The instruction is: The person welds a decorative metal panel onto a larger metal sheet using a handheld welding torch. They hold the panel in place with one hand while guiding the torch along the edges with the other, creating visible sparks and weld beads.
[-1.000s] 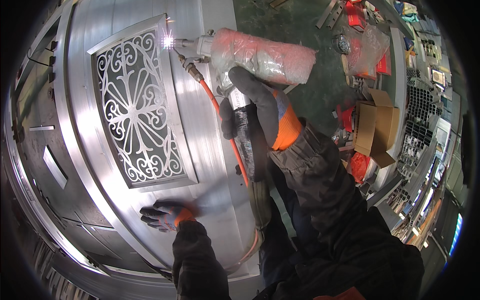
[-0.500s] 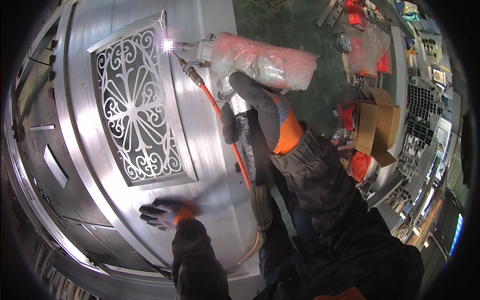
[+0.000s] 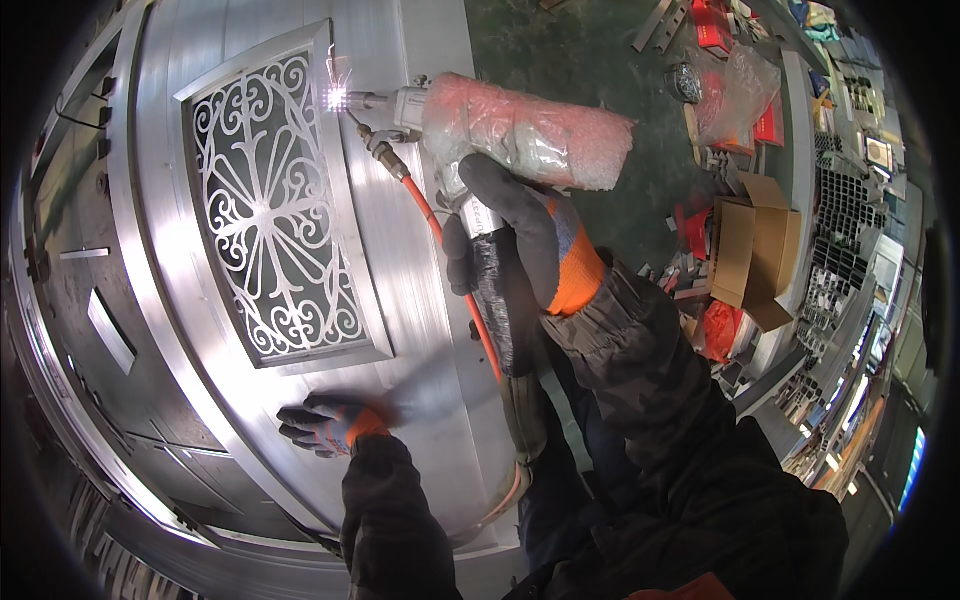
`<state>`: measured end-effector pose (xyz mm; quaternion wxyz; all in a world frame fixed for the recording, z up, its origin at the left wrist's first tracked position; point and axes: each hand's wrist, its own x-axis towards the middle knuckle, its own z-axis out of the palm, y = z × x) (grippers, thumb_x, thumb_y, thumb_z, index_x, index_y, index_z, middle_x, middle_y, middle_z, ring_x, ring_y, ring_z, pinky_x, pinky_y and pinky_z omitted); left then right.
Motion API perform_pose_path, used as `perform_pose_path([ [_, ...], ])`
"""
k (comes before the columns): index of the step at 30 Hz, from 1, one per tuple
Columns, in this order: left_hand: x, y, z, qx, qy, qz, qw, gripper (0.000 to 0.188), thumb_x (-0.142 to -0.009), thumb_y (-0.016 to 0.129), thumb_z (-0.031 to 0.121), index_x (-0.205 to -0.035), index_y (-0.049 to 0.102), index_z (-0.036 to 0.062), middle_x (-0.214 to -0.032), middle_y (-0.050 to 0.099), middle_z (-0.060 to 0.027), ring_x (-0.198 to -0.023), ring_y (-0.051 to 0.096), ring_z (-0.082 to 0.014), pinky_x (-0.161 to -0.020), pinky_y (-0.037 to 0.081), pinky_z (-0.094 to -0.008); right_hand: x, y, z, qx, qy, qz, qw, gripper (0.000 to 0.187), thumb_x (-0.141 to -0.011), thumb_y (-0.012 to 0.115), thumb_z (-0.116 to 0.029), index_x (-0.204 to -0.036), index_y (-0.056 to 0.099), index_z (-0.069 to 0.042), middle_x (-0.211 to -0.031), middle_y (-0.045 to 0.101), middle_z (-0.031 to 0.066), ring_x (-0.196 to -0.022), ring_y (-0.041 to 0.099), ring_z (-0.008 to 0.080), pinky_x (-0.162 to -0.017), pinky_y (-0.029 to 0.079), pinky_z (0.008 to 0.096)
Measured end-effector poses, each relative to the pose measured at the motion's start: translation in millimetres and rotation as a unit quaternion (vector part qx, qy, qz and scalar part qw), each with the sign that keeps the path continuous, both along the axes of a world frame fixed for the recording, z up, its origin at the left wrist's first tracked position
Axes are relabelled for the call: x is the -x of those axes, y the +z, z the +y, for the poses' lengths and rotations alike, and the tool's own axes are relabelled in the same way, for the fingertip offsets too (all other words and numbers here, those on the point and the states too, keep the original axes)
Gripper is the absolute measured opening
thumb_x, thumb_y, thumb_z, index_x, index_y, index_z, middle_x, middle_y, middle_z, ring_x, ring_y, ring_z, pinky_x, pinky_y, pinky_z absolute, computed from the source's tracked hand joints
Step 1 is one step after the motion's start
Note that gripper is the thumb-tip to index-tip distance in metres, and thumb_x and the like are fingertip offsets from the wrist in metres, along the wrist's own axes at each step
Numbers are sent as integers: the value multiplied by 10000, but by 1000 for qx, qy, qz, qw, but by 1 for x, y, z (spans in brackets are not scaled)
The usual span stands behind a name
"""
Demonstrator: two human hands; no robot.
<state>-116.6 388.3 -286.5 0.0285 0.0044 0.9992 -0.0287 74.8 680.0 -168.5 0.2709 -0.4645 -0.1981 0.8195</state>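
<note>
My right hand (image 3: 525, 225), in a black and orange glove, is closed around the grip of a welding gun (image 3: 410, 105). Pink and clear padded wrap covers the gun's upper body. At its nozzle a bright spark (image 3: 338, 98) burns along the right edge of the raised frame (image 3: 345, 220) on a silver metal door (image 3: 400, 270). Inside that frame is a scrolled metal grille (image 3: 265, 215). An orange hose (image 3: 478, 325) runs from a fitting under the nozzle, past my right hand, toward me. Gloved likewise, my left hand (image 3: 335, 425) lies on the door below the frame, fingers spread.
An open cardboard box (image 3: 750, 250) stands on the floor at the right, with red packages (image 3: 712, 28) and plastic wrapping (image 3: 740, 95) farther off. Stacked metal profiles (image 3: 840, 220) line the far right. Another metal panel (image 3: 170, 400) lies left of the door.
The welding gun and my right hand have shifted very slightly toward me, and the spark with them. Thin sparks now fly upward in a different shape. My left hand has stayed in place.
</note>
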Motion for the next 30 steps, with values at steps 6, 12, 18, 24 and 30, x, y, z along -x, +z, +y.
perform_pose_path([
  [6,0,4,1,-8,6,3,1000,717,-1046,253,588,-1625,251,166,-1672,250,-122,-1521,272,-345,-1191,253,-552,-1,-2,-5,9,2,16,1000,342,-980,642,-391,-1016,604,-52,-683,674,165,-539,656,268,-495,536,376],
  [12,-3,3,4,-12,12,-1,1000,711,-1042,264,586,-1625,254,178,-1668,254,-125,-1515,287,-336,-1190,249,-548,-5,-3,-10,-3,19,6,1000,340,-995,618,-393,-1079,596,-64,-705,681,174,-545,660,273,-491,537,377],
  [18,0,-1,-3,-14,6,0,1000,713,-1039,265,589,-1628,245,188,-1661,263,-127,-1516,285,-334,-1192,243,-548,-7,-2,-15,13,17,17,1000,355,-1005,603,-389,-1090,590,-45,-713,681,170,-557,664,276,-500,535,379],
  [24,1,1,-3,-13,2,1,1000,714,-1041,265,590,-1630,238,189,-1667,251,-121,-1519,275,-337,-1197,238,-548,-5,5,-21,32,6,10,999,342,-1015,590,-369,-1065,587,-31,-718,672,169,-566,658,278,-515,539,381],
  [30,1,-6,-7,-1,-9,4,1000,721,-1041,259,597,-1631,233,183,-1674,244,-108,-1518,279,-331,-1200,233,-550,-9,2,-26,33,4,11,999,330,-1017,588,-361,-1042,585,-33,-702,666,169,-554,654,275,-511,541,378],
])
